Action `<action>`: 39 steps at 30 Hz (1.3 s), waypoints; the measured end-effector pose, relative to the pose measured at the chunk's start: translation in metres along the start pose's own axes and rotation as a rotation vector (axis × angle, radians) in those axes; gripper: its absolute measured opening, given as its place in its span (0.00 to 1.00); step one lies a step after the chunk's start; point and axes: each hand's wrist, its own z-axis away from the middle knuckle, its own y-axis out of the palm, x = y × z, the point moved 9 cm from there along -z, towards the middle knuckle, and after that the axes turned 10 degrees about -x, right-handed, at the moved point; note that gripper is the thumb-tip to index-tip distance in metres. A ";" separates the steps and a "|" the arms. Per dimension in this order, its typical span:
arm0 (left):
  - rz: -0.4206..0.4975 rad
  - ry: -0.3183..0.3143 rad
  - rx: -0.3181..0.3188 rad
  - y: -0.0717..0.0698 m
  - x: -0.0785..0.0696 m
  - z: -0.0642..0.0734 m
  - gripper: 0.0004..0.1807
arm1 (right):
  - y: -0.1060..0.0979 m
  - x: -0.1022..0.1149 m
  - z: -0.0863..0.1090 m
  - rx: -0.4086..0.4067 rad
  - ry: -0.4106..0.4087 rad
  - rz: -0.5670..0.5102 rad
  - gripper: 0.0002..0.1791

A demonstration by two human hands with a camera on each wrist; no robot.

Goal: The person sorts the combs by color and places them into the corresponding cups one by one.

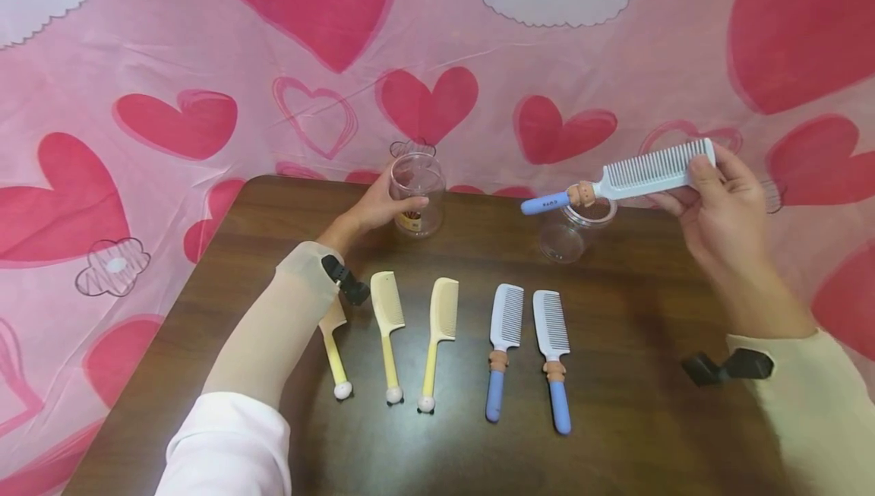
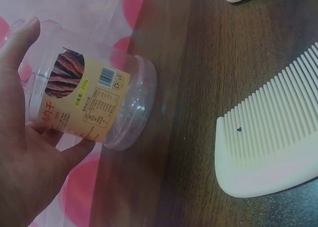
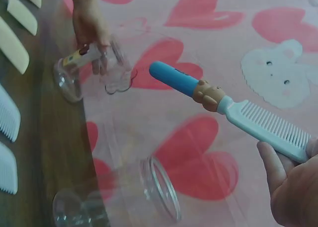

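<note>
My left hand (image 1: 374, 206) grips a clear plastic jar (image 1: 432, 207) at the back of the table, the thumb on its near side. In the left wrist view a printed label (image 2: 84, 98) shows on the jar's wall. My right hand (image 1: 731, 215) pinches the toothed end of a pale blue comb (image 1: 649, 173). That comb's blue handle (image 3: 174, 79), with a brown animal figure at its neck, points left above a second clear jar (image 1: 562, 244), which stands upright on the table. From the head camera, the handle overlaps that jar's rim.
On the wooden table (image 1: 636, 420) lie two more blue-handled combs (image 1: 497, 393) (image 1: 559, 405). Left of them lie three cream combs with yellow handles (image 1: 430, 367) (image 1: 389, 359) (image 1: 335, 359), the leftmost partly behind my left forearm. A pink heart-patterned cloth (image 1: 273, 48) hangs behind the table.
</note>
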 end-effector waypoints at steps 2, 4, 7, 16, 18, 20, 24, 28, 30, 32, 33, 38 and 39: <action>0.003 0.001 0.001 0.000 0.000 0.000 0.48 | 0.009 -0.004 -0.006 -0.006 -0.004 -0.027 0.15; 0.005 0.003 0.005 -0.001 -0.001 0.001 0.48 | 0.017 -0.008 -0.012 -0.012 -0.021 -0.033 0.14; 0.009 0.008 0.007 -0.001 -0.003 0.002 0.47 | 0.029 -0.017 -0.021 -0.030 -0.029 -0.034 0.13; -0.006 -0.008 0.002 0.000 0.000 0.001 0.47 | 0.068 -0.045 -0.040 -0.064 -0.026 0.079 0.15; -0.006 -0.008 0.000 0.000 0.000 0.001 0.47 | 0.076 -0.051 -0.044 -0.074 -0.022 0.105 0.17; -0.008 -0.003 0.000 -0.001 0.001 0.001 0.47 | 0.083 -0.058 -0.048 -0.079 -0.029 0.134 0.17; 0.023 0.003 0.005 0.000 0.000 -0.001 0.47 | 0.094 -0.071 -0.057 -0.098 -0.038 0.176 0.12; 0.051 0.008 0.005 0.002 0.000 -0.002 0.47 | 0.100 -0.084 -0.064 -0.123 -0.034 0.244 0.10; 0.051 0.010 0.003 0.003 0.000 -0.002 0.47 | 0.103 -0.091 -0.066 -0.125 -0.032 0.278 0.10; 0.053 0.013 0.002 0.003 0.000 -0.003 0.47 | 0.106 -0.098 -0.069 -0.128 -0.030 0.301 0.09; 0.057 0.013 0.003 0.003 0.000 -0.003 0.47 | 0.108 -0.102 -0.070 -0.129 -0.032 0.310 0.10; 0.040 -0.001 0.004 0.003 0.000 -0.002 0.47 | 0.113 -0.119 -0.075 -0.143 -0.024 0.365 0.12; 0.036 -0.004 0.005 0.003 0.001 -0.002 0.47 | 0.114 -0.123 -0.076 -0.145 -0.018 0.375 0.12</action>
